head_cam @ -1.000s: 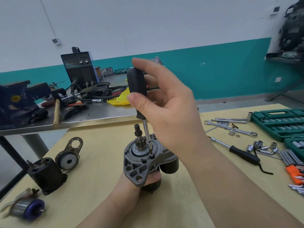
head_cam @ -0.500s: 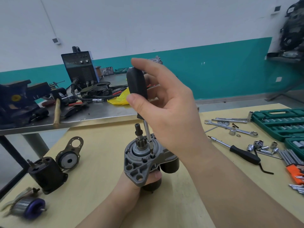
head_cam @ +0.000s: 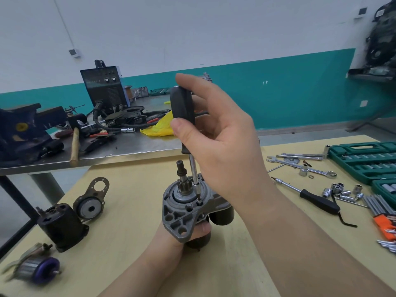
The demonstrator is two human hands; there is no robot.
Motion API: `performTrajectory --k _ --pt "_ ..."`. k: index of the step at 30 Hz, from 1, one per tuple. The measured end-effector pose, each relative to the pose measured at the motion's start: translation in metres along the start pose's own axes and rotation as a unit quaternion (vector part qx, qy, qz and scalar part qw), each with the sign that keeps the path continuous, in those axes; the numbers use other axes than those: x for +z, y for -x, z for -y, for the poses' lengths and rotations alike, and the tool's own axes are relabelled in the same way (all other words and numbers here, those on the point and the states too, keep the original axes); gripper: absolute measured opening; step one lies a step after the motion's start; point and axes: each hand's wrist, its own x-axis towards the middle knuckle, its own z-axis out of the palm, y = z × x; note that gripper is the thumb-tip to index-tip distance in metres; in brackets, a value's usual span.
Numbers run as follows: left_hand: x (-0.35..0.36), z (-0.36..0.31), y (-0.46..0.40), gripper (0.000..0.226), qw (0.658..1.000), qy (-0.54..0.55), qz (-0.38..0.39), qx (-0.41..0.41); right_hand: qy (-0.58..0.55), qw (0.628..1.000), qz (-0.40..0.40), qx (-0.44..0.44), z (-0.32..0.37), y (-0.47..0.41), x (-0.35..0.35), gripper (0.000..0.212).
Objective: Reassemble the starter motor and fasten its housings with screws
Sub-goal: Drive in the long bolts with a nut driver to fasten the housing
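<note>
The starter motor [head_cam: 188,211] stood upright near the middle of the wooden tabletop [head_cam: 132,211], its grey cast nose housing [head_cam: 179,217] facing up with the pinion shaft [head_cam: 182,176] rising from the centre. The left hand [head_cam: 182,239] was wrapped around the motor body from below, thumb pressed against the housing's lower lug. The right hand [head_cam: 218,133] was closed on the black handle of a screwdriver [head_cam: 184,116], thumb and fingers pinching it near the top; the chrome shank ran down just beside the shaft, and the bit sat on a screw [head_cam: 199,203] in the housing flange.

To the left lay a second black motor housing [head_cam: 61,226], an end bracket [head_cam: 92,202] and an armature [head_cam: 36,270]. To the right were a ratchet driver [head_cam: 315,198], loose sockets [head_cam: 338,189], a combination wrench [head_cam: 304,168], hex keys [head_cam: 383,213] and a green socket case [head_cam: 368,161]. Behind, a metal bench [head_cam: 107,148] carried a welding machine [head_cam: 105,88], a vise [head_cam: 23,129] and a hammer [head_cam: 75,144]. No brand or lettering could be read on any of them.
</note>
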Motion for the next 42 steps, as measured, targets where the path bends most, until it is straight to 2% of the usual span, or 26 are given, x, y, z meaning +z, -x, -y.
performTrajectory --k 2,4,5,6,7,8,13,16,19,22,30,34,39,42 --pt "-0.001 0.005 -0.001 0.053 1.0 -0.01 0.013 -0.014 -0.002 1.0 -0.003 0.0 0.001 0.0 0.0 0.045" --pt "-0.002 0.007 -0.002 0.031 0.999 -0.005 0.017 -0.034 0.002 1.0 -0.006 -0.003 0.001 -0.001 -0.001 0.041" --pt "-0.004 0.01 -0.001 0.029 0.999 -0.021 0.03 -0.031 0.008 1.0 -0.005 -0.003 0.001 0.0 -0.001 0.041" --pt "-0.004 0.008 0.0 0.046 0.999 -0.016 0.038 -0.031 0.014 1.0 -0.003 -0.004 0.001 0.0 -0.001 0.041" --pt "-0.004 0.007 0.002 0.077 0.998 -0.011 0.047 -0.027 0.019 1.0 0.0 -0.005 0.0 0.0 -0.001 0.043" --pt "-0.002 0.004 0.005 0.093 0.999 -0.012 0.046 -0.015 0.026 1.0 0.002 -0.007 0.0 0.0 -0.001 0.045" --pt "0.0 0.003 -0.003 0.062 0.999 -0.005 0.018 0.04 0.04 0.999 -0.007 -0.003 -0.002 0.0 0.0 0.056" --pt "-0.001 0.008 -0.008 0.057 0.999 0.008 0.009 0.043 0.037 0.999 -0.007 -0.003 -0.001 0.0 0.0 0.051" --pt "-0.001 0.011 -0.007 0.061 0.999 0.017 0.011 0.046 0.002 1.0 0.003 0.004 0.002 0.001 0.001 0.045" --pt "-0.001 0.013 -0.008 0.05 0.999 0.0 0.008 0.041 -0.027 0.999 0.011 0.016 0.004 0.001 0.001 0.04" --pt "-0.003 0.008 -0.006 0.054 0.999 -0.002 0.013 0.031 0.01 1.0 0.004 -0.012 0.004 0.0 0.002 0.048" --pt "-0.004 0.005 -0.002 0.058 1.0 0.0 0.016 0.022 0.015 1.0 -0.001 -0.021 0.003 0.0 0.002 0.044" --pt "-0.005 -0.002 0.011 0.085 0.998 -0.038 0.041 -0.013 -0.02 1.0 0.009 0.005 0.001 0.0 0.001 0.044" --pt "0.0 -0.005 0.001 0.077 1.0 -0.009 0.022 -0.02 -0.029 0.999 0.012 0.003 0.002 0.001 0.001 0.039"
